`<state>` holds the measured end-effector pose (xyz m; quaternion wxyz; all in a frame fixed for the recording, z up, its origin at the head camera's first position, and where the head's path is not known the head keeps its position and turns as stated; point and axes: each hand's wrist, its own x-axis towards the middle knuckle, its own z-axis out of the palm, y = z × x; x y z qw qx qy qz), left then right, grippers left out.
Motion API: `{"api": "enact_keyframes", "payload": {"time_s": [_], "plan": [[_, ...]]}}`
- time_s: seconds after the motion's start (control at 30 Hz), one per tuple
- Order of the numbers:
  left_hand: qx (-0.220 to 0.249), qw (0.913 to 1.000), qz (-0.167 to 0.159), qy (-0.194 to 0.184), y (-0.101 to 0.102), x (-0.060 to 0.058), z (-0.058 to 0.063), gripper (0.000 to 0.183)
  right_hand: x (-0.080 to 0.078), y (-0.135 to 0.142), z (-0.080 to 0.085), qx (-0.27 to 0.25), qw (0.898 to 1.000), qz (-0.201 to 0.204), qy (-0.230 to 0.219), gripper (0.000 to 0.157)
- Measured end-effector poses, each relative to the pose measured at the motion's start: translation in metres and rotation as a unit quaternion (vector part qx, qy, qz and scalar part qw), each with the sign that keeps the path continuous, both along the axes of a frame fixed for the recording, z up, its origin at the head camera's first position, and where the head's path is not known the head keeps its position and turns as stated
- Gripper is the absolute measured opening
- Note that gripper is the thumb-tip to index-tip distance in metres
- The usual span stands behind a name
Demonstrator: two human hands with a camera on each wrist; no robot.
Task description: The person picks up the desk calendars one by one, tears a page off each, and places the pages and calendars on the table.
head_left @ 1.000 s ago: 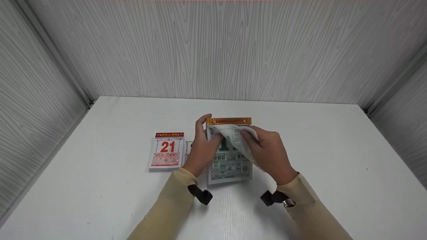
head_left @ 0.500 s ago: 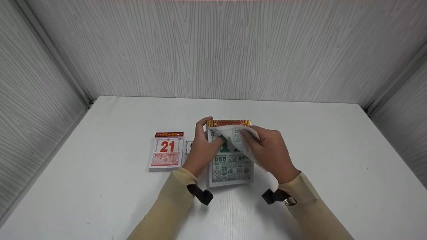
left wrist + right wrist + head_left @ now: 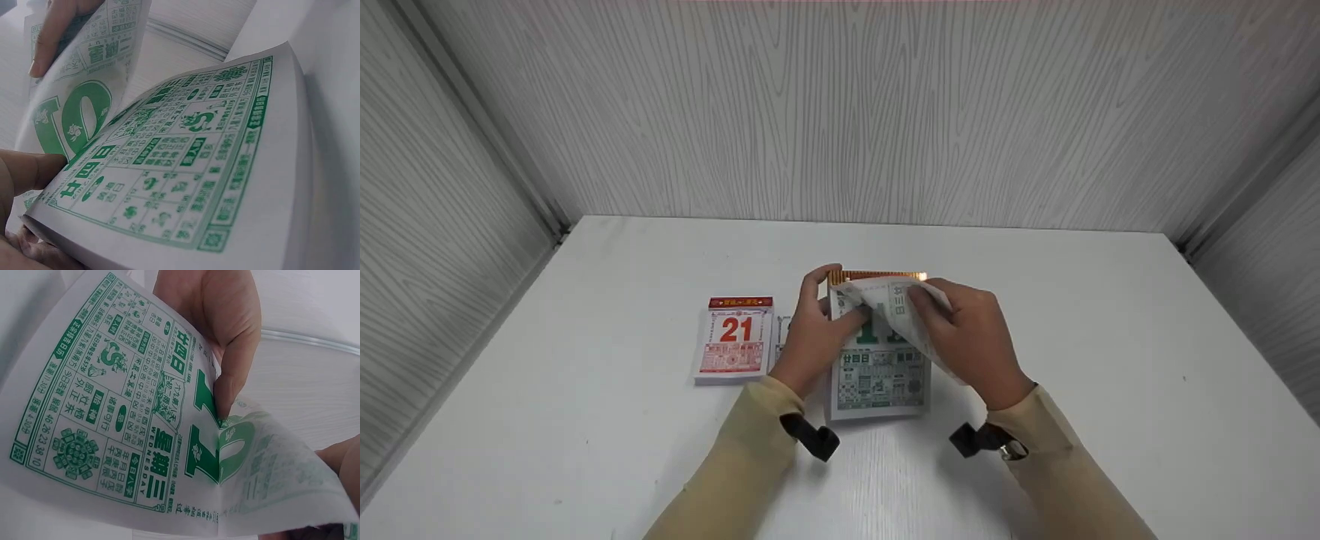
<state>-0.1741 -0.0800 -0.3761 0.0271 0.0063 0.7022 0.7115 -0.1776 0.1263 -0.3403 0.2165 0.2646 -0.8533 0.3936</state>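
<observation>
A thick tear-off calendar (image 3: 883,382) with green print and a gold-and-red header band is tilted up above the white table. My left hand (image 3: 816,335) grips its left side, with the thumb pressing on the page marked 11. My right hand (image 3: 975,337) pinches the top sheet (image 3: 913,330), which is folded up and over toward the right. In the right wrist view, that thin sheet (image 3: 281,484) is still joined to the pad along a crease beside the left thumb (image 3: 232,382). The left wrist view shows a large green 10 through the sheet (image 3: 84,107).
On the table (image 3: 607,420), left of my hands, lies a smaller calendar (image 3: 735,341) with a red header and a red 21. Another printed item (image 3: 784,330) shows beside it, mostly hidden behind my left hand. A grained panel wall (image 3: 840,112) rises at the back.
The calendar has shifted slightly toward me and to the right. My right hand has drawn the lifted sheet slightly to the right. The left hand keeps its grip.
</observation>
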Motion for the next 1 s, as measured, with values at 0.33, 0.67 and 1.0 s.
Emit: {"api": "enact_keyframes", "payload": {"time_s": [0.33, 0.67, 1.0], "plan": [[0.002, 0.9999, -0.009, 0.005, -0.0019, -0.0011, 0.0003, 0.059, 0.0022, 0.0001, 0.0038, -0.004, 1.0, -0.018, -0.015, 0.019], [0.001, 0.9998, -0.004, 0.018, -0.0015, 0.0001, 0.0004, 0.059, 0.0042, 0.0011, 0.0063, 0.006, 1.0, 0.001, -0.026, 0.018], [-0.002, 0.9996, -0.009, 0.025, -0.0017, -0.001, -0.0013, 0.061, 0.0034, 0.0034, 0.0076, -0.01, 0.999, -0.008, -0.038, 0.02]]}}
